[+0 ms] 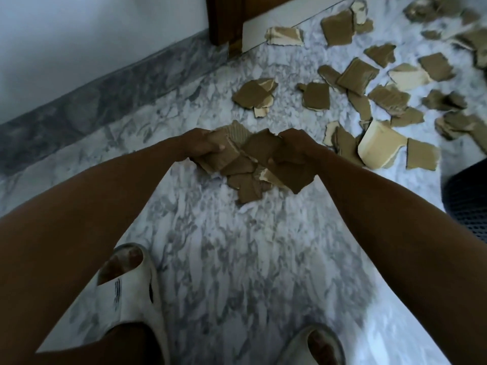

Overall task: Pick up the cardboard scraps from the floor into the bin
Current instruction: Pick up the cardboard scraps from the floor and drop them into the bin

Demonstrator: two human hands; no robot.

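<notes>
A bunch of brown cardboard scraps (250, 164) is gathered between both hands at the middle of the view, above the marble floor. My left hand (203, 146) grips the bunch from the left and my right hand (292, 151) grips it from the right. Several more torn scraps (355, 75) lie scattered over the floor ahead and to the right, some brown side up, some pale side up. A large curled pale scrap (379, 143) lies just right of my right hand. The dark mesh bin (469, 198) shows at the right edge, partly cut off.
The grey-white marble floor (237, 259) runs to a white wall (92, 35) with a grey skirting on the left. A dark wooden door frame (224, 19) stands at the top. My feet in white slippers (131, 285) are at the bottom.
</notes>
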